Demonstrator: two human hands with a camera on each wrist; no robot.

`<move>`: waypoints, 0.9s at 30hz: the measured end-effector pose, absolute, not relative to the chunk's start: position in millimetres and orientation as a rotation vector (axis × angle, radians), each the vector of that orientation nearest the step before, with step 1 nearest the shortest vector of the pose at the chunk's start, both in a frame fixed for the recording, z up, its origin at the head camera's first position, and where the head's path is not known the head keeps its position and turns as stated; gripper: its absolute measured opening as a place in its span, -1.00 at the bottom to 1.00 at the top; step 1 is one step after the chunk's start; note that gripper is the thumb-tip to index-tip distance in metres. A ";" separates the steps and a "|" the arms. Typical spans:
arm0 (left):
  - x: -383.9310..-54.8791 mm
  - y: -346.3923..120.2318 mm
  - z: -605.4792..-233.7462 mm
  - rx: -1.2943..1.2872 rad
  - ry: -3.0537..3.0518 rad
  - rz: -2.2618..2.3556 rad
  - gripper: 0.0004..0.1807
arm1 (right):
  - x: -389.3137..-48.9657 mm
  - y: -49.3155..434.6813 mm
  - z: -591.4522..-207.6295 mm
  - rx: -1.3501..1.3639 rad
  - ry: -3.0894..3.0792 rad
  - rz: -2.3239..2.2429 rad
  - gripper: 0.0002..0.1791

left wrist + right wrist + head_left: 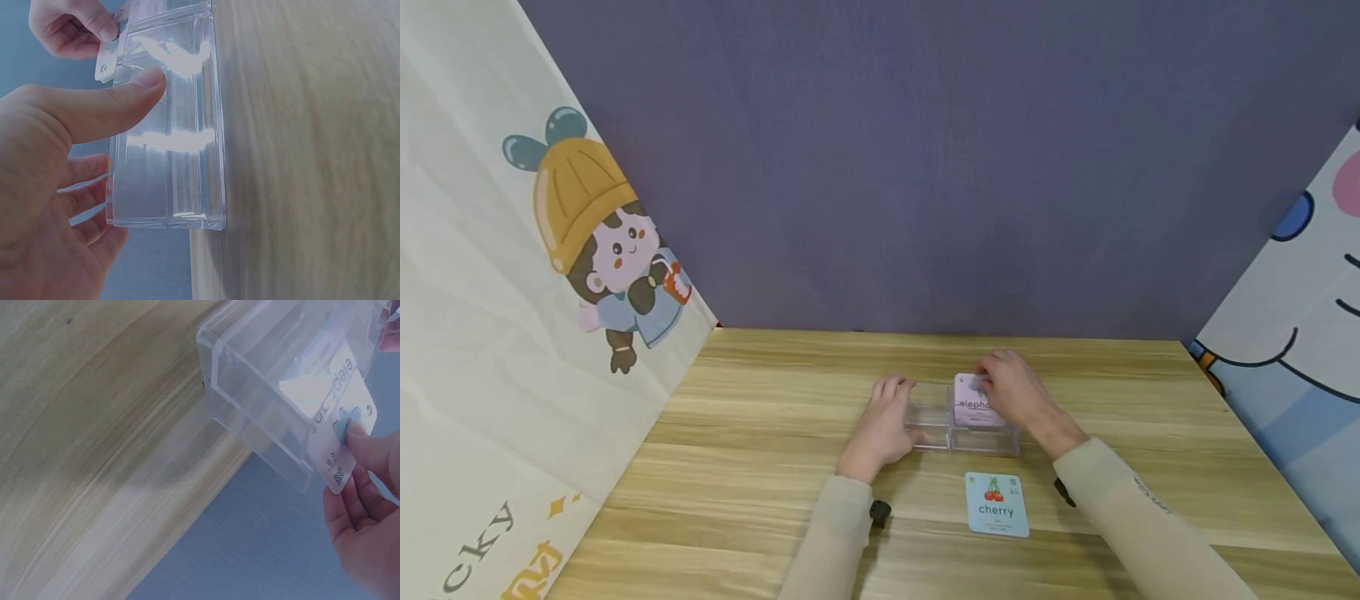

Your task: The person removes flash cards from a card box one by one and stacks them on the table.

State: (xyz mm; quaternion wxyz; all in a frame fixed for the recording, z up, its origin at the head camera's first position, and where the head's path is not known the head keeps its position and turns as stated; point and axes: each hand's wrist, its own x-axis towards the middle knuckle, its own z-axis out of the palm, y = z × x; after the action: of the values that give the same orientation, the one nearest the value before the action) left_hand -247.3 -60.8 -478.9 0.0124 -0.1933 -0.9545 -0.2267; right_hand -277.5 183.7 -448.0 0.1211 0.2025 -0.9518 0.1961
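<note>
A clear plastic box (931, 417) with several compartments stands on the wooden table. My left hand (883, 421) grips its left end, the thumb (119, 103) on the near wall and the fingers behind. With thumb and fingertips my right hand (1018, 392) pinches the upper edge of a pink elephant card (340, 425). That card stands in the right-hand back compartment, its top showing above the clear wall. Nearer the front edge, a light blue cherry card (996, 504) lies face up on the table.
The wooden table (760, 467) reaches back to a blue-grey wall panel (925, 167). Printed white sheets hang at the left (467, 250) and right, the left one with a cartoon child in a yellow hat (583, 192).
</note>
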 end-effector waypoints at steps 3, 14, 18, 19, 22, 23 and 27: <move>-247.4 -60.6 -479.4 -0.600 -2.977 -0.712 -0.05 | -278.0 183.4 -447.9 0.594 -2.774 0.577 -0.87; -247.8 -60.7 -479.9 -0.610 -2.973 -0.726 -0.04 | -277.6 185.6 -445.1 0.587 -2.804 0.624 -0.89; -247.8 -60.7 -479.4 -0.621 -2.964 -0.718 -0.04 | -277.4 186.7 -442.3 0.547 -2.846 0.687 -0.89; -247.7 -60.9 -479.3 -0.621 -2.965 -0.718 -0.04 | -277.7 187.1 -441.7 0.537 -2.855 0.691 -0.89; -247.7 -61.3 -479.0 -0.622 -2.960 -0.726 -0.04 | -277.2 187.3 -438.1 0.524 -2.861 0.703 -0.90; -247.7 -61.4 -479.2 -0.621 -2.962 -0.727 -0.04 | -276.9 187.3 -436.8 0.528 -2.858 0.700 -0.91; -247.6 -61.7 -480.0 -0.620 -2.961 -0.734 -0.04 | -274.7 187.6 -431.9 0.516 -2.861 0.730 -0.92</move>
State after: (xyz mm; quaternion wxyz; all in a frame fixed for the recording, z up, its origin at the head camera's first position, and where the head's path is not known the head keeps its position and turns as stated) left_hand -247.6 -61.7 -480.0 0.0142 -0.1990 -0.9511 -0.2359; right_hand -274.7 187.6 -431.9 0.0718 0.1718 -0.9520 0.2430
